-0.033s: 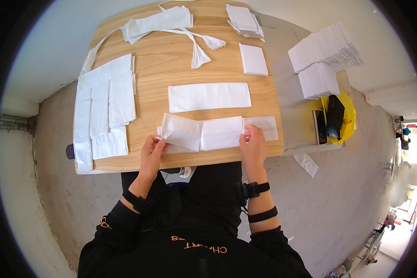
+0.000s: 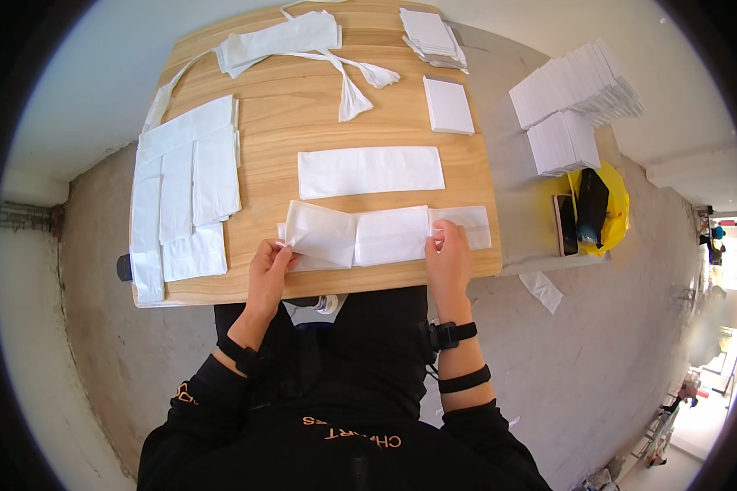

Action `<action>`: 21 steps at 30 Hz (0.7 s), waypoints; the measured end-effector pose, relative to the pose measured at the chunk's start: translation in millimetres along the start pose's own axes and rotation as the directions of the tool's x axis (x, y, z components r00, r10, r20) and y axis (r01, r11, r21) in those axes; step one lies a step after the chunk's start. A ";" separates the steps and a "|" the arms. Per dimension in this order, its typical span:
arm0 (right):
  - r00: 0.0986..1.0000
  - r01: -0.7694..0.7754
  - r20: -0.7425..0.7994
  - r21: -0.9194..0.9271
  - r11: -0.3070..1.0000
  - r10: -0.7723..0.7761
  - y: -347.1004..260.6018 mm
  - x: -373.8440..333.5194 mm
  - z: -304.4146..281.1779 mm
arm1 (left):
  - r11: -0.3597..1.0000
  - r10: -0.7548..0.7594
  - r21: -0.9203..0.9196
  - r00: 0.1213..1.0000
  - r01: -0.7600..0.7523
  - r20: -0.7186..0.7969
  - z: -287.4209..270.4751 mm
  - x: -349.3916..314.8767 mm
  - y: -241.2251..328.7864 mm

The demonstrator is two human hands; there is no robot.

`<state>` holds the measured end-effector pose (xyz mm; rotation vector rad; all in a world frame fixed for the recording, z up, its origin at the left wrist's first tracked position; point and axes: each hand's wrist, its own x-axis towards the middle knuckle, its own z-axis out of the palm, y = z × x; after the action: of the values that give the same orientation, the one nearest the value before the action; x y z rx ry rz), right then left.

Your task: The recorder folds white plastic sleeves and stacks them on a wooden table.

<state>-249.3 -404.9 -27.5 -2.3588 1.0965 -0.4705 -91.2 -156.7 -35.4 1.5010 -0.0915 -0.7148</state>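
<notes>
Along the near side of the wooden table (image 2: 270,123), in the head view, handling a white strip (image 2: 473,225) with a raised flap (image 2: 323,229) at left and a middle panel (image 2: 391,236), just short of a flat white sheet (image 2: 370,172).

Could easily lose the corner from so small a pinch, letting the flap drop crooked. Might also drag the middle panel askew by pulling leftward without a firm hold at right, or crease the strip by pressing unevenly.

With the left hand (image 2: 270,266), gripping the flap's lower-left corner between thumb and fingertip, hardly any gap between. With the right hand (image 2: 449,255), resting with fingers curled, thumb and forefinger close together at the middle panel's right edge; seemingly touching it, but impossible to tell whether grasping.
</notes>
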 end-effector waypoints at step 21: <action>0.951 0.106 0.275 0.139 0.984 -0.142 -29.6 3.6 7.3 | 0.728 0.231 0.684 0.923 0.047 -0.309 -63.7 -19.8 10.0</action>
<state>-225.4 -389.2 -16.4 -2.3061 0.7691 -0.2246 -72.8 -92.6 -25.7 2.3120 -0.1487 -0.2874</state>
